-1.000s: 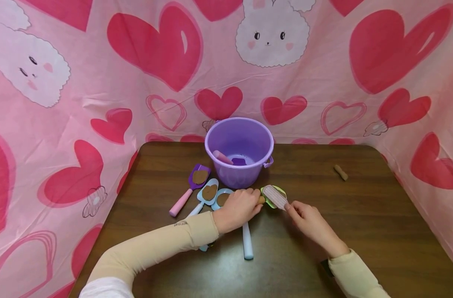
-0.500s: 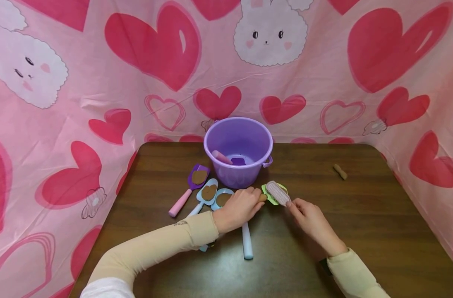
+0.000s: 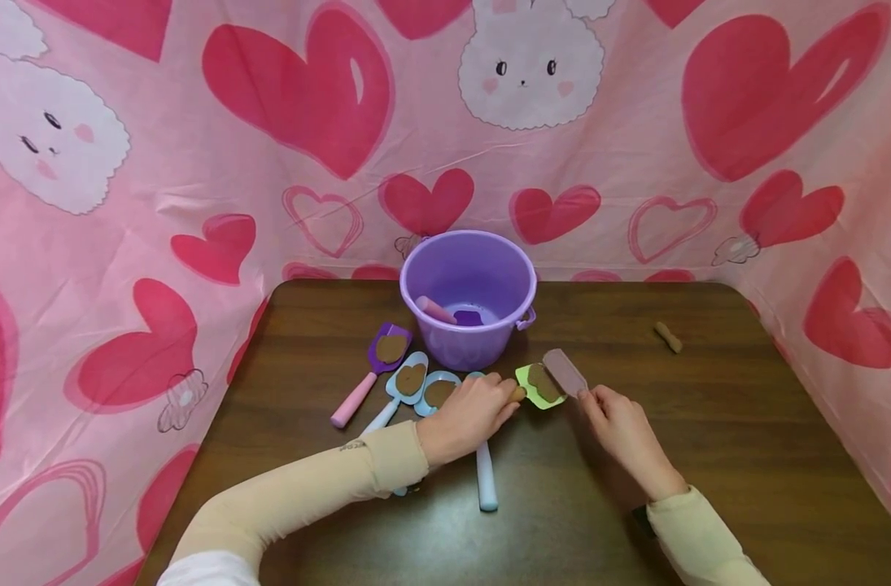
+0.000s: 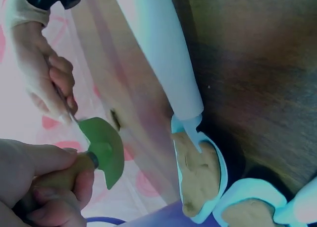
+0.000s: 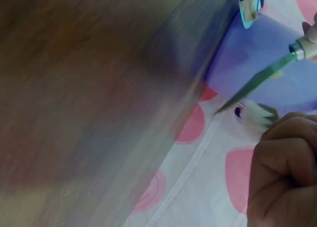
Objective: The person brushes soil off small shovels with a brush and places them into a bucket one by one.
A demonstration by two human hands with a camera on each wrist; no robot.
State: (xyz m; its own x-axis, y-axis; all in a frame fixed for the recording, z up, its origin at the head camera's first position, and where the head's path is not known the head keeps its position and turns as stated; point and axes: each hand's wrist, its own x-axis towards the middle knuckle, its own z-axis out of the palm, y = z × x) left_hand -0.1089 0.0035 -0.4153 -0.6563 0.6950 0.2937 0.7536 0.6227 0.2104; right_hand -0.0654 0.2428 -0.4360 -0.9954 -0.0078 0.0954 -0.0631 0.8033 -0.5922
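In the head view my left hand (image 3: 463,415) grips the wooden handle of a small green shovel (image 4: 110,150), which is held above the table. A flat brown clay-like piece (image 3: 543,382) lies on its blade. My right hand (image 3: 624,435) pinches the end of a pale pink flat paddle (image 3: 565,373), tilted just over the blade's right edge. Under and beside my left forearm lie light-blue scoops, among them one scoop (image 4: 224,162) filled with brown clay. A purple shovel (image 3: 382,332) with a pink handle also bears a brown piece.
A purple bucket (image 3: 469,346) stands behind the hands, with a pink handle (image 3: 436,309) inside it. A light-blue handle (image 3: 486,480) points toward the front edge. At the right back of the table (image 3: 709,423) lies a small brown roll (image 3: 668,337). Heart-patterned cloth surrounds the table.
The paddle has moved from over the green shovel up and right, and turned, uncovering the brown piece. My right hand shifted slightly right; my left hand stayed nearly still.
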